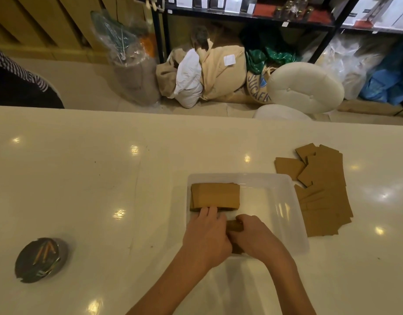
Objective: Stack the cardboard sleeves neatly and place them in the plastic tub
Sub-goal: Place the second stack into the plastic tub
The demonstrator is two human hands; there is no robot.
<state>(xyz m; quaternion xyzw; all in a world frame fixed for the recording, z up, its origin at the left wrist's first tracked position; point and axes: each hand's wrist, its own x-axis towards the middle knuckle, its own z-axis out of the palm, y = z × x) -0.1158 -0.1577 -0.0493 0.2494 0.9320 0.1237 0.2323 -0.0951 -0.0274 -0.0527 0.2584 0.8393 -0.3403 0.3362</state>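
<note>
A clear plastic tub (284,189) sits on the white table in front of me. A neat stack of brown cardboard sleeves (215,195) lies in its far left corner. A second stack of sleeves (235,225) is held between both hands at the tub's near left; most of it is hidden. My left hand (207,235) covers its left side, fingertips touching the first stack's near edge. My right hand (252,235) grips its right side. Loose sleeves (321,189) lie spread on the table right of the tub.
A round dark ashtray-like dish (40,259) sits at the near left of the table. Beyond the table's far edge are sacks (218,71), a round cream cushion (306,87) and black shelving. A person's striped sleeve (16,69) shows at far left.
</note>
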